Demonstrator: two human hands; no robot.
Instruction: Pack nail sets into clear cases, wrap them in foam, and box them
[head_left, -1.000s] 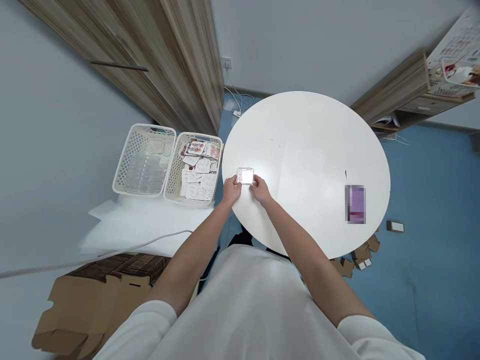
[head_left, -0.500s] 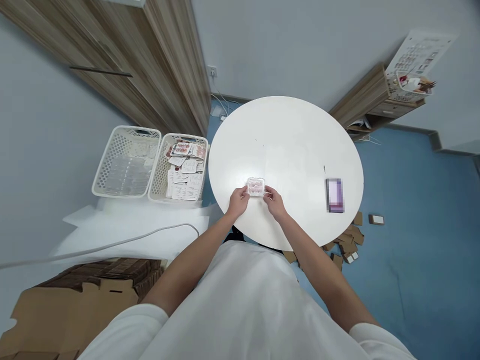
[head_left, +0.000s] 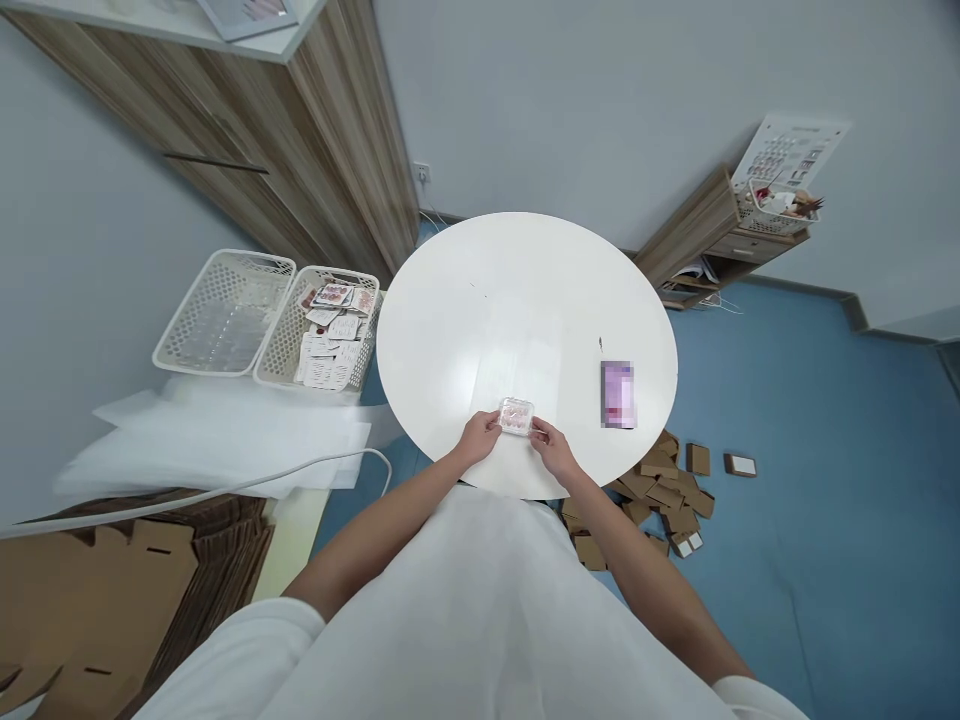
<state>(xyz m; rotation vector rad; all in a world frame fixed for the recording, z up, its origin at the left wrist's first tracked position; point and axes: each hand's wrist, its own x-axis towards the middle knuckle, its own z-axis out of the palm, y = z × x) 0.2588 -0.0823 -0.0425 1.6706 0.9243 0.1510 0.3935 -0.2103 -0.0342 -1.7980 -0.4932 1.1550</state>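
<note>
You've got the little clear case [head_left: 516,415] pinched between your left hand [head_left: 480,438] and right hand [head_left: 551,448], long axis running hand to hand, low over the tabletop's [head_left: 525,300] near edge.

Clothing: plain white short-sleeved top | Sleeves: loose, ending above the elbows | Forearms: bare, no watch or bracelet visible | Left hand [head_left: 480,438] and right hand [head_left: 553,450]: bare, ungloved
</note>
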